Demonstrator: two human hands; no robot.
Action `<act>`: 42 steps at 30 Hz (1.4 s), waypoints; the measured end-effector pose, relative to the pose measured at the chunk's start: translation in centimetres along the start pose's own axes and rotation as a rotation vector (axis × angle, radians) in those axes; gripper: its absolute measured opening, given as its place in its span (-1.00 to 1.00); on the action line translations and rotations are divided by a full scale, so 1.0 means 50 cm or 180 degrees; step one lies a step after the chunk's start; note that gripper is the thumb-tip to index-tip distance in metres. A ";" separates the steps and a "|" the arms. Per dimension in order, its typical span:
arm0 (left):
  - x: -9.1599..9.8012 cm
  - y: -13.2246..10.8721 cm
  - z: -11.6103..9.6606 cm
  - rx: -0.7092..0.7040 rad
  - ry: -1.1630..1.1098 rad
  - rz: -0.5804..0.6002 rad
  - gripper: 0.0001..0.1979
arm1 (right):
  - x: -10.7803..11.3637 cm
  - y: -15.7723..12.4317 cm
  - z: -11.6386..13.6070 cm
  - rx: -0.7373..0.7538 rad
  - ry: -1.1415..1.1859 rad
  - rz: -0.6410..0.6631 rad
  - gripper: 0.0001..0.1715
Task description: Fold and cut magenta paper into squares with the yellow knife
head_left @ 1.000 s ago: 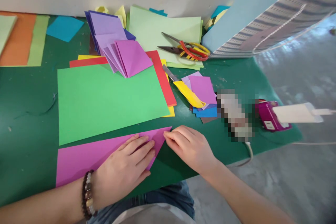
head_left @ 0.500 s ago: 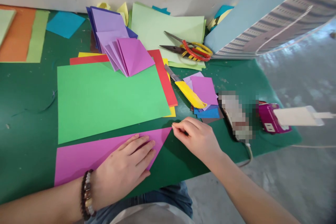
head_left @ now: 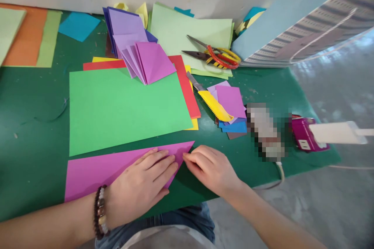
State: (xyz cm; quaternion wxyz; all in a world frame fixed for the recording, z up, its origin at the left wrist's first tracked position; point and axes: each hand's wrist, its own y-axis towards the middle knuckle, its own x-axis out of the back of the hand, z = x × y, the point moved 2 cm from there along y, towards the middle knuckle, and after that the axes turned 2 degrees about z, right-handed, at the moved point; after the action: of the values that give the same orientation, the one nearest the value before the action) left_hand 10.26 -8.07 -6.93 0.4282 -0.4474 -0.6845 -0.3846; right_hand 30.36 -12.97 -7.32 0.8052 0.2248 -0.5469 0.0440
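A magenta sheet of paper (head_left: 96,167), folded along a diagonal, lies on the green table (head_left: 35,124) near its front edge. My left hand (head_left: 140,184) lies flat on it with fingers stretched out, pressing the folded part down. My right hand (head_left: 209,167) rests beside the sheet's right point, fingers curled, fingertips against the folded edge. A bead bracelet (head_left: 99,212) is on my left wrist.
A large green sheet (head_left: 122,105) lies behind the magenta one, over red and yellow sheets. Folded purple squares (head_left: 140,56), scissors (head_left: 213,54), a yellow-handled knife (head_left: 212,103), small paper squares (head_left: 232,109) and a magenta device (head_left: 306,138) are farther back and right. The table ends at right.
My right hand slid out along the crease to the sheet's right point, then came back toward my left hand's fingertips. My left hand stayed flat on the sheet.
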 end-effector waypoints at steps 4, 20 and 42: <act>0.000 0.000 -0.001 -0.0030 -0.0035 -0.0017 -0.52 | -0.009 -0.015 0.048 0.0152 0.0149 0.0160 -0.87; 0.028 -0.016 -0.035 -0.0550 -0.0145 -0.0005 -0.67 | 0.041 -0.021 -0.035 0.0333 -0.0030 0.0042 -0.54; 0.146 -0.074 -0.181 0.0069 0.1184 -0.0356 -0.72 | 0.081 -0.024 0.062 0.1534 0.0549 -0.0580 -0.62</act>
State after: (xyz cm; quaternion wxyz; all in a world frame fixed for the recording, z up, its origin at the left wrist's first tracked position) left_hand 7.27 -15.37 2.39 0.5301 -0.3252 -0.6214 -0.4764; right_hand 29.69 -16.03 -3.13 0.7727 0.4538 -0.4276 0.1192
